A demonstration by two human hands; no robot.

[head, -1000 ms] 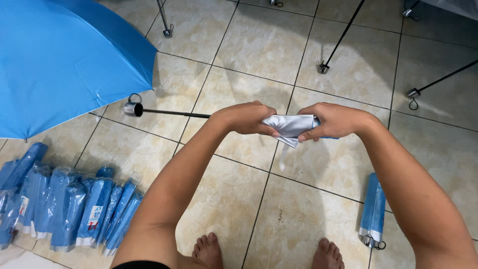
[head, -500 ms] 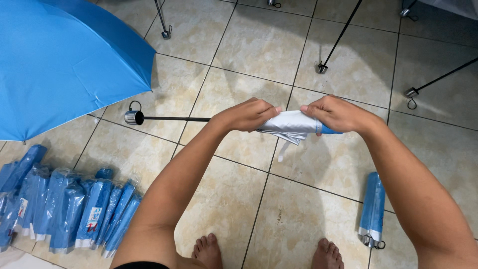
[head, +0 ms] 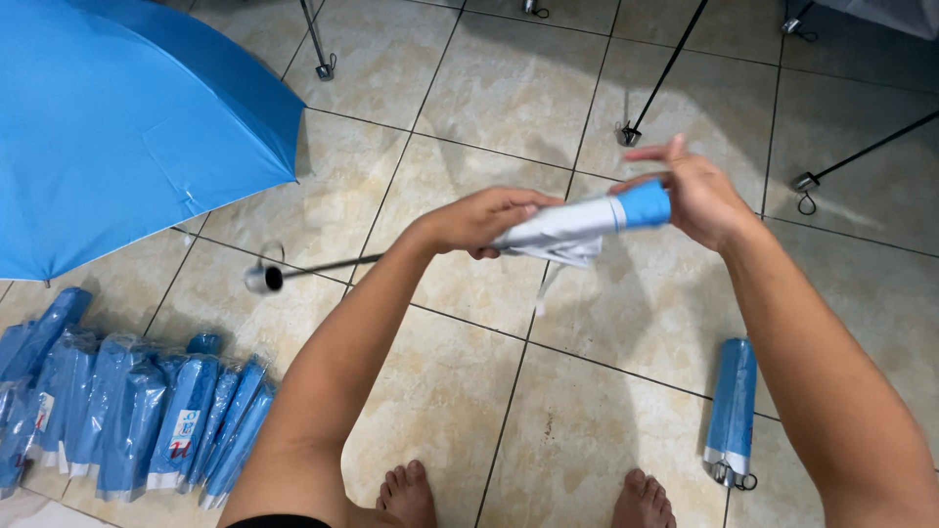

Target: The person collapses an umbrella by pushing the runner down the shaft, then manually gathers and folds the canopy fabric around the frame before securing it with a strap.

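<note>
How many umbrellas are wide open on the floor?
1. One big open blue umbrella fills the upper left corner. Bare shafts at the top may belong to others, but their canopies are out of view.

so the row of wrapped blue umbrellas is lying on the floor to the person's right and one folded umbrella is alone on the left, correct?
Not quite: the sides are swapped. In the head view the row of wrapped blue umbrellas lies on the tiled floor to the person's left, and the single folded umbrella lies alone on the right.
</note>
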